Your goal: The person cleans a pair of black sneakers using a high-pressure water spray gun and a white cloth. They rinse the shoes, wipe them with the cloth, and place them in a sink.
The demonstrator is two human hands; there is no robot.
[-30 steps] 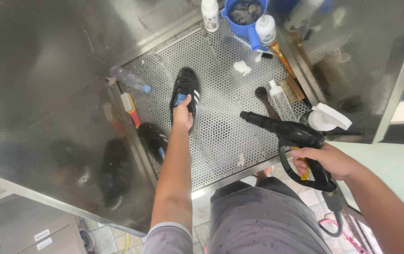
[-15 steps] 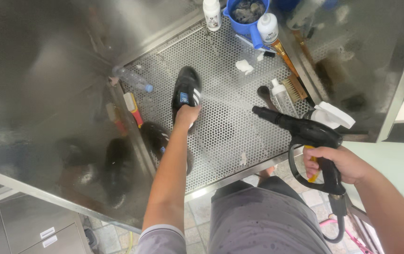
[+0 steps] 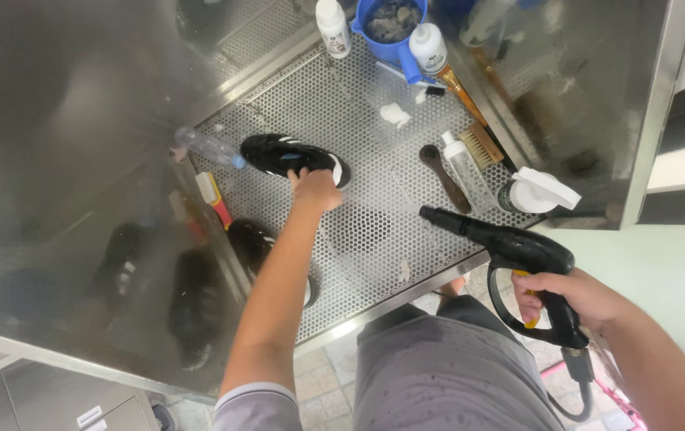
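Left hand [image 3: 315, 190], arm stretched forward, grips the black white-striped shoe [image 3: 290, 156] lying near the left edge of the perforated steel washing tray [image 3: 358, 231], while the right hand [image 3: 578, 299] clasps the black spray gun [image 3: 510, 255] over the tray's front edge.

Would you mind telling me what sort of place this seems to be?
Probably a shoe-cleaning station: a steel wash booth with a perforated metal floor, a black shoe under the left hand, a spray gun in the right hand, plus brushes and bottles.
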